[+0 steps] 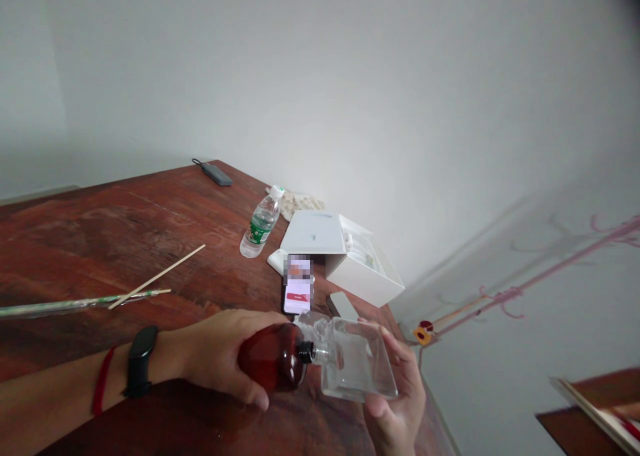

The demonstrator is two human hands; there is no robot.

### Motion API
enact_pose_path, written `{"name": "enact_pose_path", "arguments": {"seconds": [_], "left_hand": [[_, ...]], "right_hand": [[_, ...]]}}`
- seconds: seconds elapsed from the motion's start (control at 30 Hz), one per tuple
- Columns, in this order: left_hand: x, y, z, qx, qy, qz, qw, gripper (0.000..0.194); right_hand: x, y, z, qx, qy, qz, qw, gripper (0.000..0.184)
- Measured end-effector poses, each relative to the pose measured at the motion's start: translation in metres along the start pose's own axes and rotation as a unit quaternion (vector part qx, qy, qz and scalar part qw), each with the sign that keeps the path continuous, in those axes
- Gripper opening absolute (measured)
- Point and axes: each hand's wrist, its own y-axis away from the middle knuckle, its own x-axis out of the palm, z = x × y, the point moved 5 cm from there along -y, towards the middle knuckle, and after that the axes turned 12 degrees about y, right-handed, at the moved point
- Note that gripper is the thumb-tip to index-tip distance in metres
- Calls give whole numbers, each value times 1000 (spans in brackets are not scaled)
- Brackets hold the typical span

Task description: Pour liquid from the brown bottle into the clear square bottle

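Observation:
My left hand (235, 359), with a black band on its wrist, is wrapped round a dark red-brown bottle (275, 357). That bottle lies tilted on its side in the air, its black neck (307, 352) pointing right. In my right hand (400, 389) is a clear square bottle (356, 363), gripped between thumb and fingers, its threaded neck pointing left. The two necks meet or nearly meet; I cannot tell whether liquid passes between them. Behind the necks shows a crumpled clear plastic piece (314, 324), partly hidden.
Beyond my hands lie a lit phone (299, 289), a grey-white flat object (342, 305) and an open white box (365, 276). A water bottle (261, 223) stands further back. Thin sticks (157, 276) and a green-striped wrapped bundle (60, 306) lie left. A pink rack (505, 296) is at right.

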Motion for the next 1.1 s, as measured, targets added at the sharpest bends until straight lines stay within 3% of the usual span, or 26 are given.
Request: {"name": "enact_pose_path", "arguments": {"seconds": [0.17,0.37,0.63,0.73,0.93,1.1], "left_hand": [[0,0,-2,2,3,-2,1000,77],[0,-1,-2,0,5,10,1000,77],[0,0,2,0,-1,4,1000,79],[0,0,1,0,0,0,1000,80],[0,0,-2,-5,-1,-2,1000,80],[0,0,-2,-9,2,-5,1000,80]], "right_hand": [[-1,1,1,4,17,10,1000,80],[-5,-4,-1,-45,28,45,998,82],[0,-1,1,-2,23,20,1000,77],[-1,0,1,-22,26,4,999,79],[-2,2,0,31,24,9,999,82],[0,2,3,31,18,8,999,82]]}}
